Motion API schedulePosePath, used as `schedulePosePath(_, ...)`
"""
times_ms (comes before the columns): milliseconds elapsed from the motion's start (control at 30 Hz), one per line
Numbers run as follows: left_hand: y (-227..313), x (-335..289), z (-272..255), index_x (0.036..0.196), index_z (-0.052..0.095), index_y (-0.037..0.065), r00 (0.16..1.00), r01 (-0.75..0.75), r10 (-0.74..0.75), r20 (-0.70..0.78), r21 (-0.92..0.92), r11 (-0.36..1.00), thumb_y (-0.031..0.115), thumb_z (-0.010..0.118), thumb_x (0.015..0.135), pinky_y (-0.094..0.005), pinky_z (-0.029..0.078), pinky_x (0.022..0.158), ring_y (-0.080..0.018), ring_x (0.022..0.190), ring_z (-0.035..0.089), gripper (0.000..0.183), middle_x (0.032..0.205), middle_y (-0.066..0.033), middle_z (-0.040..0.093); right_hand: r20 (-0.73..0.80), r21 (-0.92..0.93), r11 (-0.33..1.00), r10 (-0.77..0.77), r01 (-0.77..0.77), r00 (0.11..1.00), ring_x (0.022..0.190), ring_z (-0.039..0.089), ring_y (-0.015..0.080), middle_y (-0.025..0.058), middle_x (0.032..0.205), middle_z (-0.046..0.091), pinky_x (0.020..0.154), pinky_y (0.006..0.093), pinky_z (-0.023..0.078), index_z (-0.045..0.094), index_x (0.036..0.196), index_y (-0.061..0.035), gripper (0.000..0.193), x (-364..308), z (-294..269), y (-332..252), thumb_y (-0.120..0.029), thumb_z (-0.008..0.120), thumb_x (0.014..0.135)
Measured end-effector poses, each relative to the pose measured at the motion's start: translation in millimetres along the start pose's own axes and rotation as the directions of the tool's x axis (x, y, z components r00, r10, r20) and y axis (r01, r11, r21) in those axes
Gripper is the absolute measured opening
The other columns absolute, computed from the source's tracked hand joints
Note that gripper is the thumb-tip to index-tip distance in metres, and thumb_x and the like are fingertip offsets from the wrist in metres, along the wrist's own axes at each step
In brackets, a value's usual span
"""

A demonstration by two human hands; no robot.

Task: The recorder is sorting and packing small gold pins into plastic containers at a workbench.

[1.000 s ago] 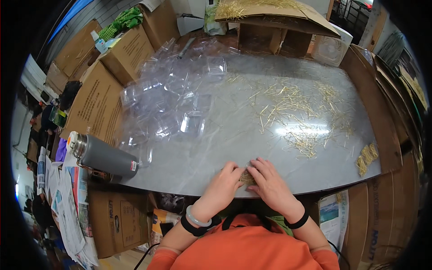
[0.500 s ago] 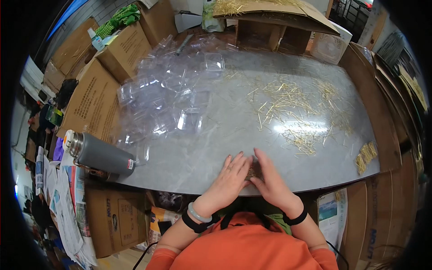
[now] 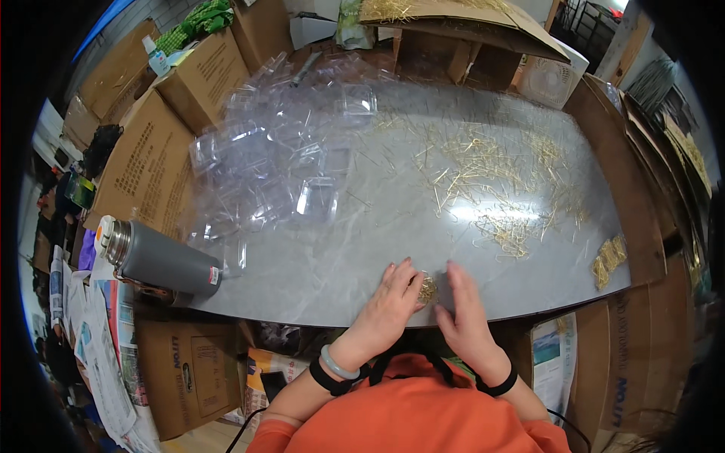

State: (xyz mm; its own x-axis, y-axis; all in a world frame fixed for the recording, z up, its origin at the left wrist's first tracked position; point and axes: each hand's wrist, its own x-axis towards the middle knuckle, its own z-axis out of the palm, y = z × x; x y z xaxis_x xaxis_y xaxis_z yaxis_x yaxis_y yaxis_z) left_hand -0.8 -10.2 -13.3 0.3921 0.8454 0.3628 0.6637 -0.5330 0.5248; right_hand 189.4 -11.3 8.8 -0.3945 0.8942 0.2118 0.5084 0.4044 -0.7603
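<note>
At the near edge of the table (image 3: 302,291), my left hand (image 3: 384,306) curls its fingers against a small clear plastic box (image 3: 428,290) with gold wire pieces inside. Part of that box is hidden under the fingers. My right hand (image 3: 465,313) stands just to the right with its fingers stretched, a small gap away from the box. Beyond my hands lies a loose spread of gold wire hooks (image 3: 483,166). A heap of clear plastic boxes (image 3: 260,177) covers the table's left side.
A grey thermos flask (image 3: 162,257) lies tilted at the left edge. A neat bundle of gold wire hooks (image 3: 609,262) sits near the right edge. Cardboard boxes (image 3: 143,162) wall the left side, and a cardboard shelf (image 3: 461,57) stands at the back. A cardboard strip (image 3: 623,196) borders the right.
My right hand has moved right, away from the box and my left hand, which uncovers the gold wire in the box. My left hand stays by the box.
</note>
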Motion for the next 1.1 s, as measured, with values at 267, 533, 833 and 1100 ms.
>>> schedulePosePath(267, -7, -6, 1, 0.128, 0.051, -0.009, 0.999, 0.017, -0.018, -0.029, -0.032, 0.999, 0.009, 0.07, 0.089, -0.0528, 0.037, 0.116, -0.0431, 0.133, 0.045, 0.046, 0.131, -0.0229, 0.047, 0.212, -0.36, 0.919, -0.085, 0.159, 0.974, 0.108, 0.061, 0.0439, 0.0252, 0.122, 0.06, 0.092, 0.0465, 0.051, 0.057, 0.128, 0.002, 0.039, 89, -46, 7, 0.0, 0.058, 0.089)
schedulePosePath(533, -4, -4, 1, 0.123, 0.056, -0.006, 0.998, -0.006, 0.003, -0.058, -0.042, 0.999, 0.01, 0.072, 0.087, -0.053, 0.036, 0.115, -0.0418, 0.134, 0.044, 0.042, 0.131, -0.0207, 0.047, 0.261, -0.814, 0.486, -0.186, 0.32, 0.947, 0.101, 0.062, 0.033, 0.0157, 0.117, 0.059, 0.086, 0.0435, 0.055, 0.058, 0.119, -0.0028, 0.036, 206, -29, 70, -0.001, 0.06, 0.083)
schedulePosePath(833, -4, -7, -4, 0.123, 0.059, -0.006, 0.996, -0.01, 0.014, -0.088, 0.039, 0.999, 0.013, 0.075, 0.085, -0.0591, 0.033, 0.113, -0.0449, 0.136, 0.039, 0.045, 0.134, -0.0235, 0.047, 0.301, -0.45, 0.876, -0.035, 0.175, 0.953, 0.103, 0.059, 0.0396, 0.0202, 0.11, 0.059, 0.084, 0.0475, 0.054, 0.06, 0.112, 0.0, 0.028, 125, -44, 21, 0.003, 0.056, 0.084)
schedulePosePath(1100, -5, -7, 1, 0.124, 0.059, -0.006, 0.999, 0.001, 0.0, -0.054, 0.019, 1.0, 0.013, 0.074, 0.087, -0.0583, 0.032, 0.115, -0.0419, 0.136, 0.043, 0.045, 0.136, -0.0233, 0.049, 0.199, -0.603, 0.755, -0.171, 0.258, 0.965, 0.112, 0.058, 0.0356, 0.0175, 0.116, 0.06, 0.092, 0.0427, 0.052, 0.061, 0.121, -0.0032, 0.038, 133, -82, 57, 0.002, 0.059, 0.084)
